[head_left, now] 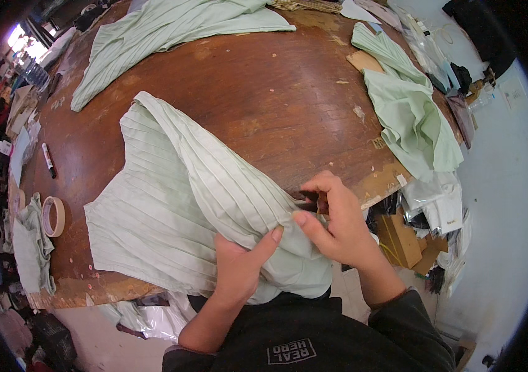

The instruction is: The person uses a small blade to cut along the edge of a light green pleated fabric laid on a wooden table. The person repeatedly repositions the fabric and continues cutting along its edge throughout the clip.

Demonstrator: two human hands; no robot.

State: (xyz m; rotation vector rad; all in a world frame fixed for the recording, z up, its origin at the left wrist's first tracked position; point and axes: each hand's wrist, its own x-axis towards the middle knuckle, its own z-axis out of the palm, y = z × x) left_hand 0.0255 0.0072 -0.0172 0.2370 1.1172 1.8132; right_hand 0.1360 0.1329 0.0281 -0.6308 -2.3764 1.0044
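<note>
A pale green pleated cloth (158, 186) is spread over the counter (245, 80), to the left of and beyond the left hand (238, 266), by which it is pinched, thumb on top and fingers hidden beneath. A small dark object (322, 203), its exact kind unclear, is gripped in the right hand (341, 226), close beside the cloth's edge. Well to the left of the left hand, a tape roll (60, 217) and a marker (49, 160) are seen; beyond the right hand, another green cloth (410, 124) is draped.
</note>
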